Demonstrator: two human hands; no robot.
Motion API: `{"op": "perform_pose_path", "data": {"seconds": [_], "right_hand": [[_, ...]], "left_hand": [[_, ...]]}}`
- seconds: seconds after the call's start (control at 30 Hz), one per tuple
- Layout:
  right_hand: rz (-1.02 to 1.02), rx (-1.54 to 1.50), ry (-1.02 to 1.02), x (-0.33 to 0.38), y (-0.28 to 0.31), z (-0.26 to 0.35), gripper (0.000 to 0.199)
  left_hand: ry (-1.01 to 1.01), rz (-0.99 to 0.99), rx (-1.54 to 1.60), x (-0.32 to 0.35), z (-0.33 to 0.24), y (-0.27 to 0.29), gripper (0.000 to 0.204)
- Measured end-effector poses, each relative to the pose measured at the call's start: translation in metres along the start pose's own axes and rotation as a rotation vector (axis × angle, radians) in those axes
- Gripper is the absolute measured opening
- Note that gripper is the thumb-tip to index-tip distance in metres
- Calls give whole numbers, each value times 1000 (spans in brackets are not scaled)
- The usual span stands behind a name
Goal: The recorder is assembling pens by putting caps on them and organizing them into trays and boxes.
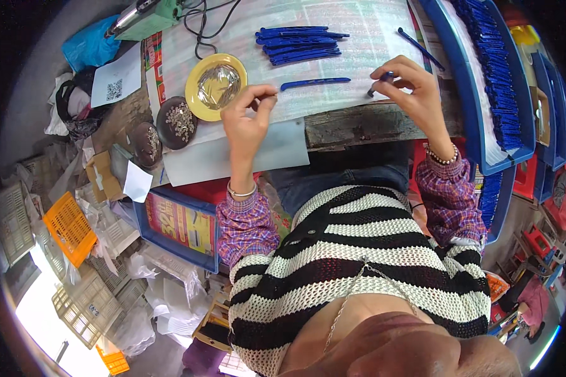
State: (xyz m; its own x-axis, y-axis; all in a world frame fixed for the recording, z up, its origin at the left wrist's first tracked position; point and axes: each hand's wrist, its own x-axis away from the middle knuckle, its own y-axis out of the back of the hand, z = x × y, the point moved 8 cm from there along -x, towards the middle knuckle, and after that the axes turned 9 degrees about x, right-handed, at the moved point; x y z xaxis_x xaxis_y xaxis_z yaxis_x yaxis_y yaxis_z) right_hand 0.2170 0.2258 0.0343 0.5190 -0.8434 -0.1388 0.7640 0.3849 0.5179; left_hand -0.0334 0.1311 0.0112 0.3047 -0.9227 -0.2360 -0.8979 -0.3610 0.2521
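My left hand [246, 119] hovers at the right rim of a yellow plate [193, 94] that holds thin silvery pins [217, 87]. Its thumb and index finger are pinched together; whatever is between them is too small to make out. In my right hand [416, 94] is a dark blue stick-like piece [387, 76], partly hidden by the curled fingers. Between the hands a slim blue plastic strip [314, 83] lies on the covered tabletop. Beyond it is a pile of similar blue strips [303, 47], and one more blue strip [420, 48] rests at the far right.
Two dark round dishes [177, 122] with small metal parts stand left of the plate. A green machine [146, 22] with a black cable sits at the far left. Blue trays [523, 125] packed with blue strips flank the right side. A blue crate [201, 259] stands below the table's left.
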Motion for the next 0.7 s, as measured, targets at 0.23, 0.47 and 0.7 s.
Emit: {"op": "perform_pose_path", "data": {"seconds": [0.23, 0.47, 0.7], "right_hand": [[63, 98, 175, 10, -36, 12, 17], [66, 198, 304, 29, -45, 39, 23], [84, 277, 347, 35, -49, 39, 25]], "left_hand": [[53, 88, 131, 8, -10, -27, 12], [39, 238, 249, 14, -34, -47, 14], [57, 282, 278, 21, -30, -54, 14]]}}
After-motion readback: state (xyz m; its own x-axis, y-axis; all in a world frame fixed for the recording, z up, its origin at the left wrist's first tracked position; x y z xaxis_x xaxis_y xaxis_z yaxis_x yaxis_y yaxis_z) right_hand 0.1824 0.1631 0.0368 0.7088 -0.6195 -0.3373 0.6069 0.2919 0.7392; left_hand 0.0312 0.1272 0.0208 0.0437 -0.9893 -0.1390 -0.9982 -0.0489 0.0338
